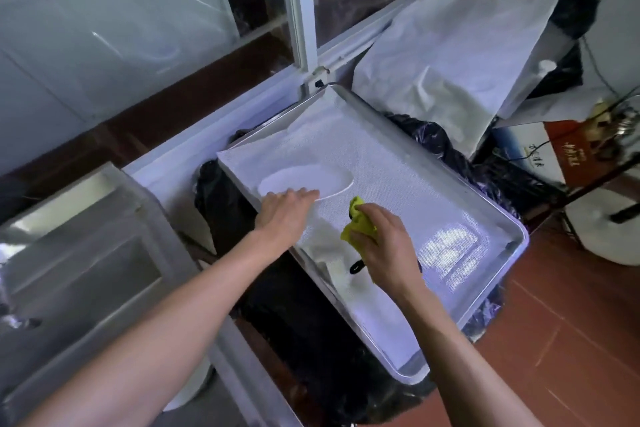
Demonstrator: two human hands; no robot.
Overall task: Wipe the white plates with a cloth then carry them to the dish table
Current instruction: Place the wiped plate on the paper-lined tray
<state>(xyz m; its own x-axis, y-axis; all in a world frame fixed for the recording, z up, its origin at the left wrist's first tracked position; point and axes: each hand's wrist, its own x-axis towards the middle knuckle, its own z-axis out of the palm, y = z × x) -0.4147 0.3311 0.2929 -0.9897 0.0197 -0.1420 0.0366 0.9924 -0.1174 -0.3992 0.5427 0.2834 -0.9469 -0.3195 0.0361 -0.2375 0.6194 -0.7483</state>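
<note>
A big metal tray (512,253) lined with a white mesh liner (381,163) carries everything that matters here; it sits tilted across dark plastic sheeting (294,315), its far corner up against a white window post (301,10) and its near corner hanging out over the red tiled floor (571,340). To the left lies a steel sink (86,253), and beyond the tray's far right edge a heap of white paper sheets (450,62). On the liner, close to the tray's left edge and toward its far half, lies one white plate (311,178), flat and face up. The left hand (285,215) reaches in over that left edge, fingers fairly straight, their tips resting on the plate's near rim; it does not appear to be curled round it. The right hand (384,246) hovers over the middle of the tray, just beside the plate and apart from it, clenched around a bunched yellow cloth (360,222); a small black object (356,267) shows beneath that hand, and what it is cannot be made out. This looks like the start of the wiping step: the plate is being steadied or about to be lifted, the cloth not yet on it. Next, the left hand probably needs a firm hold on the rim so the plate will not slide on the liner, and the cloth must come across onto the plate's face. No dish table can be identified from here.
</note>
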